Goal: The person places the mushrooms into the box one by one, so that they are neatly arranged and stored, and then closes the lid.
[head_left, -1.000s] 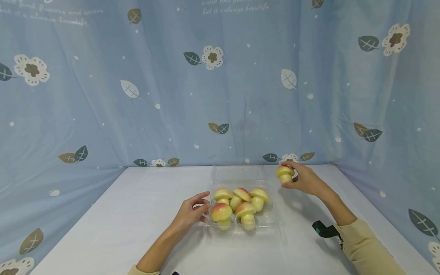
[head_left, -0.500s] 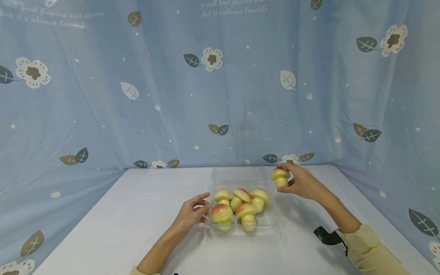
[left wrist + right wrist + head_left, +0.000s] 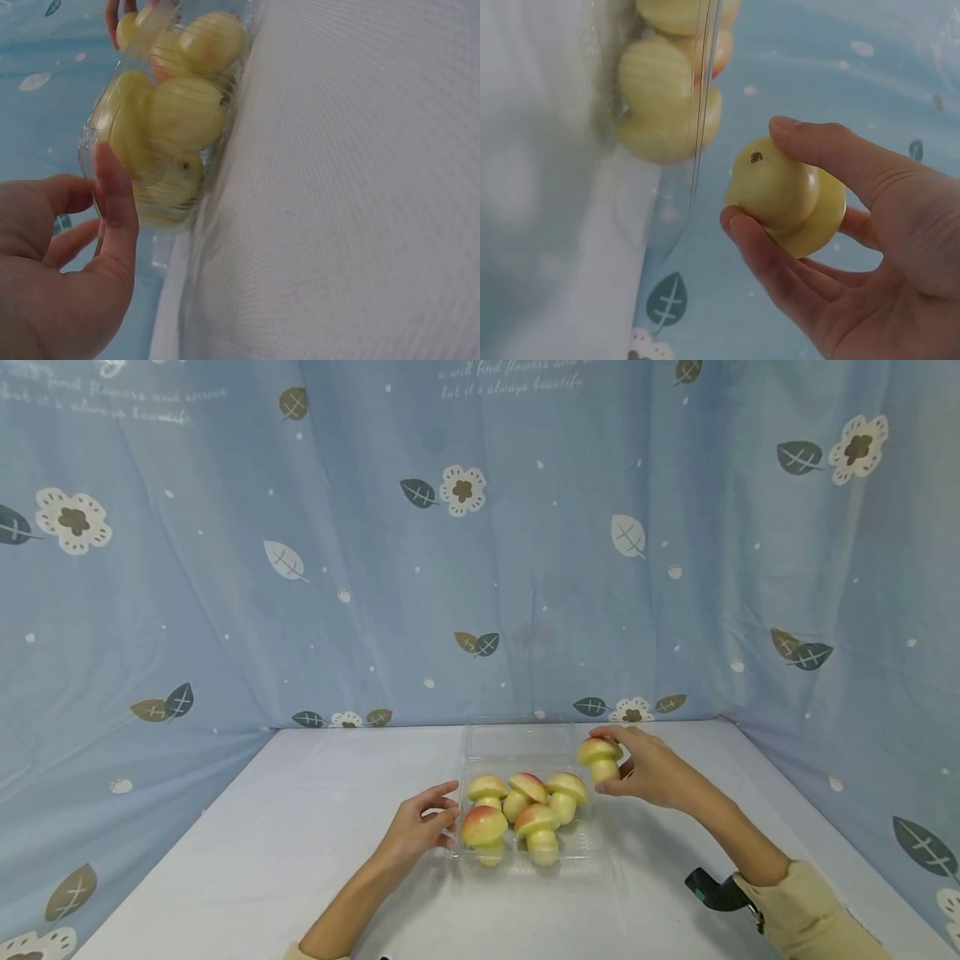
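In the head view, my right hand [image 3: 648, 768] holds a mushroom-shaped piece [image 3: 602, 760], pale yellow-green with a red-tinged cap, above the table at the clear container's right side. The right wrist view shows the thumb on one side of that mushroom [image 3: 776, 187] and fingertips on the other, with a dark spot on its stem end. Several similar mushrooms [image 3: 542, 847] sit in the clear plastic container [image 3: 581, 846]. My left hand [image 3: 420, 822] rests its loosely bent fingers at the container's left wall; the left wrist view shows its thumb [image 3: 116, 202] close against the plastic.
The container's hinged lid [image 3: 522, 739] lies folded back behind it. A white cloth covers the table [image 3: 337, 785]. A blue curtain [image 3: 360, 568] with leaves and flowers hangs behind and at the sides. A black wrist device [image 3: 716, 891] sticks out at the right sleeve.
My right hand has moved left and slightly down with the mushroom, closer to the container's right rim. The left hand stays where it was at the left wall.
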### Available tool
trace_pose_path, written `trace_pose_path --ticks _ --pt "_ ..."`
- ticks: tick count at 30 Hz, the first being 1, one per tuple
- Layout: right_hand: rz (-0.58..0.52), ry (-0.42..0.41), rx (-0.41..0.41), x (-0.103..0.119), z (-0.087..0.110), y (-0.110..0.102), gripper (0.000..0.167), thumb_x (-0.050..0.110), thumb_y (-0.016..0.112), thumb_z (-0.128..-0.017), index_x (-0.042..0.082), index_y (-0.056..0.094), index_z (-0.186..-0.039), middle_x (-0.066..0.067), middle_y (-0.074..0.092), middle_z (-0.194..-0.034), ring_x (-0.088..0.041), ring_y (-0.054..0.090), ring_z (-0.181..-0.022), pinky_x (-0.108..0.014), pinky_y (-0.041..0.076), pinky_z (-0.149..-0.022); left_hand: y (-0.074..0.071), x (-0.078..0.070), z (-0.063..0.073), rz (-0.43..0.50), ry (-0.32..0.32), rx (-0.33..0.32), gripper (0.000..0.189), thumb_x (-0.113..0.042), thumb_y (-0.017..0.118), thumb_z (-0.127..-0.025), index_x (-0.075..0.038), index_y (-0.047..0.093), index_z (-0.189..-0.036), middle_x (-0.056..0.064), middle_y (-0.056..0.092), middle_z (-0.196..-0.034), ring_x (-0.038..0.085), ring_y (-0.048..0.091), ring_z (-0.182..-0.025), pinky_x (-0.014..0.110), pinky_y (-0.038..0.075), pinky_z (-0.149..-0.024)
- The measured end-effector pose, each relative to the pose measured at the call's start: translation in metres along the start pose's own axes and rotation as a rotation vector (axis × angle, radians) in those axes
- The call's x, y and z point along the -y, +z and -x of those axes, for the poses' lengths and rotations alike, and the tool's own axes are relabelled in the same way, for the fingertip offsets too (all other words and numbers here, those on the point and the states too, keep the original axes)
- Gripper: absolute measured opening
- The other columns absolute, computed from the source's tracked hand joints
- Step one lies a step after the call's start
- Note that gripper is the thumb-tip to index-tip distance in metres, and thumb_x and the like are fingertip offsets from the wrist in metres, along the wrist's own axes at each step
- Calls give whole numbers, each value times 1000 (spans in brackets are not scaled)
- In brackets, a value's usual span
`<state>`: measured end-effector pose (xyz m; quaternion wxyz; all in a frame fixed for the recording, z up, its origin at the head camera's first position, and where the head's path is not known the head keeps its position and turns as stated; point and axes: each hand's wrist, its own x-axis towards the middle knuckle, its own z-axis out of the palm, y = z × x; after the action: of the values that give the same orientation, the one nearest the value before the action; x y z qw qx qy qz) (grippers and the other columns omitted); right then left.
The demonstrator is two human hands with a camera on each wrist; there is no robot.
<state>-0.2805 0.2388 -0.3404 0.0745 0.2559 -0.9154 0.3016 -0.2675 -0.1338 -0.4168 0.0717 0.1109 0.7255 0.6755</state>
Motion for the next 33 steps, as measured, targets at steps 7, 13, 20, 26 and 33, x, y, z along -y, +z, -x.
trace_pose_path --ticks 7,13,20,26,33 --pt "19 5 51 9 6 5 72 28 84 -78 15 49 -139 -13 56 -122 -11 65 -78 -19 55 -64 0 -1 1 4 6 -5 54 -9 62 -95 -1 44 -145 10 52 -108 14 56 -77 24 58 -61" --pt "12 11 89 15 10 9 72 27 84 -77 15 49 -139 -13 55 -124 -11 64 -73 -20 54 -63 0 -2 1 4 0 -6 53 -8 62 -95 -2 45 -145 10 52 -109 14 56 -77 24 58 -61" --pt "-14 6 137 22 13 14 70 27 83 -78 17 49 -138 -13 56 -124 -8 62 -71 -20 55 -63 0 -2 1 5 -1 -4 53 -9 63 -95 -2 45 -145 9 51 -108 14 56 -76 24 58 -61" --pt "-38 -11 167 27 16 19 70 28 83 -78 15 49 -138 -13 56 -123 -9 63 -72 -20 55 -63 1 -1 0 3 3 2 53 -9 62 -95 -1 44 -145 8 51 -107 13 55 -76 24 58 -60" --pt "-27 -2 180 34 15 24 69 27 85 -76 19 51 -136 -12 57 -124 -9 62 -71 -20 54 -63 1 -1 0 4 4 0 54 -9 62 -95 -2 44 -145 8 51 -107 12 56 -76 23 57 -60"
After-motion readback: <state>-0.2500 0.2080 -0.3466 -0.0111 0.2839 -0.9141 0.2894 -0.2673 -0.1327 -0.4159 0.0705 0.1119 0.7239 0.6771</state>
